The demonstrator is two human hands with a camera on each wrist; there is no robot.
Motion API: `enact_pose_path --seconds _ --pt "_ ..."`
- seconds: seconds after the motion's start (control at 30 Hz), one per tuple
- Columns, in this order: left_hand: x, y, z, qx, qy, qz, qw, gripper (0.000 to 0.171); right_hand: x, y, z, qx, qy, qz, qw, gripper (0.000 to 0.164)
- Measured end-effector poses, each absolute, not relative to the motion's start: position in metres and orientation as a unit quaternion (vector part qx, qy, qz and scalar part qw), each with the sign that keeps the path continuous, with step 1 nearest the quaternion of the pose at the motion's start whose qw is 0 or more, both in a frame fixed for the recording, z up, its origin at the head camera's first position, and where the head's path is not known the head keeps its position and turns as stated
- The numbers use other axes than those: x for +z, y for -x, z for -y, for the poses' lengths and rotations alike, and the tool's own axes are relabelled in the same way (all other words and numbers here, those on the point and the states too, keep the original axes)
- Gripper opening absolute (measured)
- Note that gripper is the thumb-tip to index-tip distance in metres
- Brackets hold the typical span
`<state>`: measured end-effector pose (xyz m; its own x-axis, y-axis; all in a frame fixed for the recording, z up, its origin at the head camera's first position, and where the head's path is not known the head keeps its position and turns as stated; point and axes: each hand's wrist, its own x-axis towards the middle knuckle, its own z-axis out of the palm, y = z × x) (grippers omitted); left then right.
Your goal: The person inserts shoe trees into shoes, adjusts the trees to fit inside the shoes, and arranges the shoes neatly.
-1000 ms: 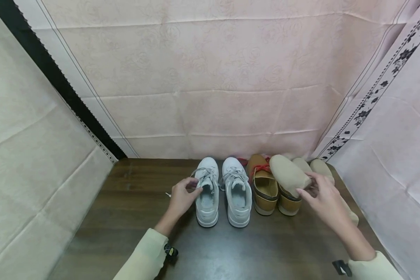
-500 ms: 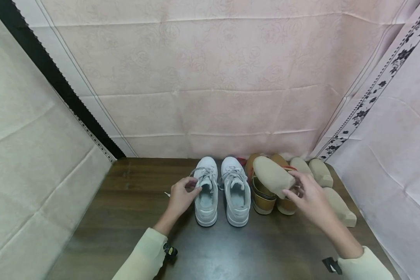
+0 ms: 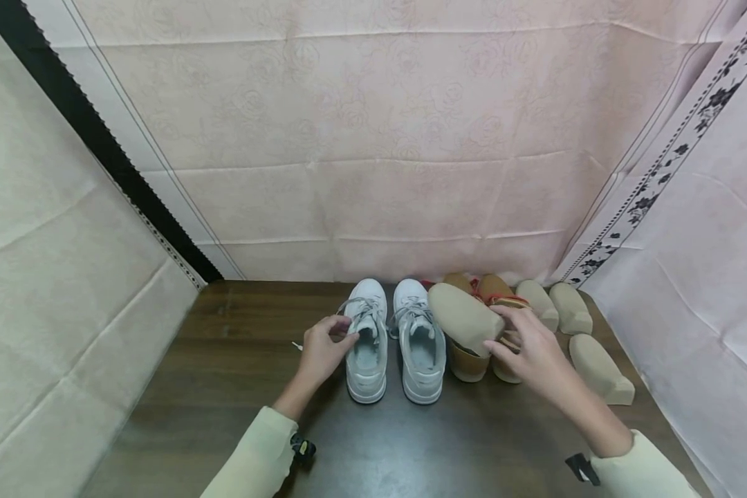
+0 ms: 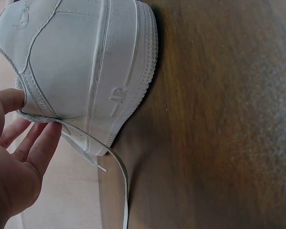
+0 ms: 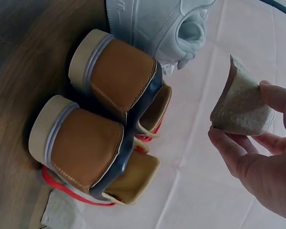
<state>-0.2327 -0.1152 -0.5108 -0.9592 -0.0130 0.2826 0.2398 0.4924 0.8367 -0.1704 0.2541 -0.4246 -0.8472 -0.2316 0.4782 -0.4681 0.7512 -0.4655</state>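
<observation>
Two white sneakers, the left one (image 3: 367,380) and the right one (image 3: 423,380), stand side by side with toes to the wall. My left hand (image 3: 324,349) touches the left sneaker at its laced edge, fingers loosely bent beside a hanging lace (image 4: 119,160). Between thumb and fingers, my right hand (image 3: 529,349) pinches a beige moulded shoe filler (image 3: 467,318), seen hollow from its end in the right wrist view. It is held over the pair of brown shoes (image 3: 468,363) with red laces, overlapping the left one and the right sneaker's edge in the head view.
At the right, two more beige fillers, one (image 3: 538,304) and another (image 3: 570,309), lie near the wall. A third filler (image 3: 600,370) lies closer to me. The dark wooden surface (image 3: 224,401) ends at cloth-covered walls (image 3: 398,138) behind and on both sides.
My right hand has carried the filler leftward from over the right brown shoe to the left one, uncovering the fillers at the right. My left hand has stayed at the sneaker.
</observation>
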Motion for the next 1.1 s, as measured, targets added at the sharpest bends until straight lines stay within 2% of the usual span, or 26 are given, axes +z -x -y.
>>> enact_pose_path --seconds 0.57,1.1 --pt "-0.511 0.231 0.115 -0.493 0.071 0.858 0.128 0.021 -0.423 0.164 -0.222 0.280 -0.252 0.908 0.181 0.057" --pt "-0.510 0.234 0.115 -0.486 0.074 0.860 0.136 0.021 -0.423 0.161 -0.194 0.299 -0.283 0.904 0.117 0.055"
